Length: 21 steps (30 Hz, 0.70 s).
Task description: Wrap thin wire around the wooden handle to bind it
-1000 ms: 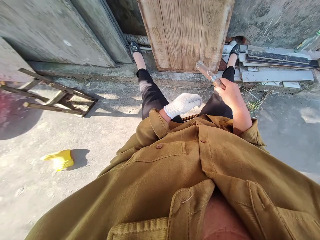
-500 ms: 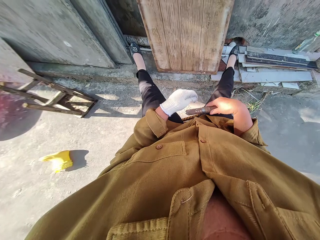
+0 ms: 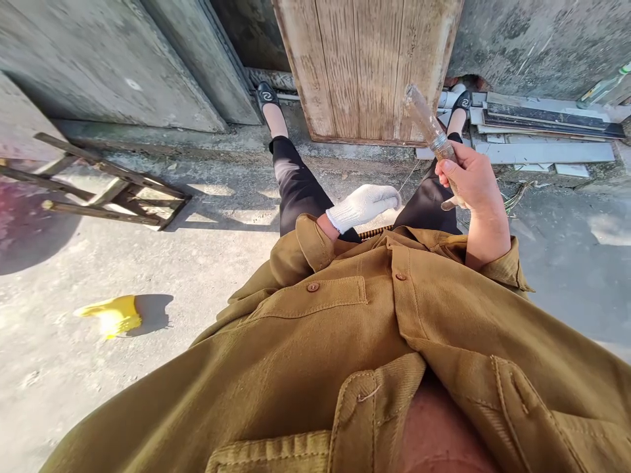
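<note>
My right hand [image 3: 463,174], bare, is wrapped around a worn brown stick-like handle [image 3: 424,118]. The handle is tilted, its far end pointing up and to the left over the wooden board. A band of metal wire is wound around its middle, just above my fingers, and a blunt end pokes out below my palm. My left hand [image 3: 367,205] wears a white knitted glove, and its fingers are pinched together. From them a thin wire [image 3: 408,176] rises toward the handle; where it joins is hard to make out.
A plank board [image 3: 365,72] leans in front between my feet. To the right lie stacked strips and tiles [image 3: 542,131], with a bottle [image 3: 604,85] beyond. A wooden stool [image 3: 118,187] lies on the left, and a yellow item [image 3: 116,315] is on the concrete ground.
My right hand has lifted the handle up and away from my lap, swinging it from nearly level to steeply tilted. My gloved hand has shifted slightly right and down, and the wire now shows.
</note>
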{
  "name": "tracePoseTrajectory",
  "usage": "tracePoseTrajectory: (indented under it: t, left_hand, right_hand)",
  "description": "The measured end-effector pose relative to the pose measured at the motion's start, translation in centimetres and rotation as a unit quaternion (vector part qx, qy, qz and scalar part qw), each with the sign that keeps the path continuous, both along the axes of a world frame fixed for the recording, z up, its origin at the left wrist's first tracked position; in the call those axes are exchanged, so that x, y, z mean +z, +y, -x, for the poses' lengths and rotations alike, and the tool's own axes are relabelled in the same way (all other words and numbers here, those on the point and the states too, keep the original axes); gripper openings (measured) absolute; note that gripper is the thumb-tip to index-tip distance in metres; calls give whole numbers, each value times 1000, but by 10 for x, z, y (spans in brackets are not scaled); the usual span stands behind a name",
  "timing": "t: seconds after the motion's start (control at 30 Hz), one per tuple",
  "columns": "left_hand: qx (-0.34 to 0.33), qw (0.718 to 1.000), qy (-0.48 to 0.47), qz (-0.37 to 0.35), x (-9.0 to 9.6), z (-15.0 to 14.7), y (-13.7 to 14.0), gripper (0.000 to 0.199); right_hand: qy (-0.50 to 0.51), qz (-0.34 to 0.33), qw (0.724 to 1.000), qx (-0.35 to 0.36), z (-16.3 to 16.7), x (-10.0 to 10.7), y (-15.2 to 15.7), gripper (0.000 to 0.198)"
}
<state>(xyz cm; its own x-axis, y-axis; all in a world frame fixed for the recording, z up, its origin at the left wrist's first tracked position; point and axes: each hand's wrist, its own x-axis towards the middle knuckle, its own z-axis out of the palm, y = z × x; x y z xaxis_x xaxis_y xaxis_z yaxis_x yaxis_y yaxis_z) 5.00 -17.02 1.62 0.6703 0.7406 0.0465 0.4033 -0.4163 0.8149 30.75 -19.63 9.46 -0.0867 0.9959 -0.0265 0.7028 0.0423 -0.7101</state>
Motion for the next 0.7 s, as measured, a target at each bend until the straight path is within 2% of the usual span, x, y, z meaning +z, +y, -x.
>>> tracePoseTrajectory:
  t: [0.1,0.23,0.4,0.5,0.7]
  left_hand:
    - [-20,999,23,-33,6,1,-2,29]
    - [-18,991,103,-78,15,1,-5,35]
    - [3,979,163,-124,21,1,-3,34]
    - [21,976,168,-139,22,4,0,32]
    - [38,974,169,-146,23,12,8,30]
  right_hand:
    - [-58,-7,998,-12,-1,-13,6,40]
    - [-143,-22,989,-35,2,-31,10,27]
    - [-211,0,977,-21,12,-31,10,24]
    - [-225,47,973,19,14,-29,8,25]
    - [-170,170,954,178,1,-38,11,40]
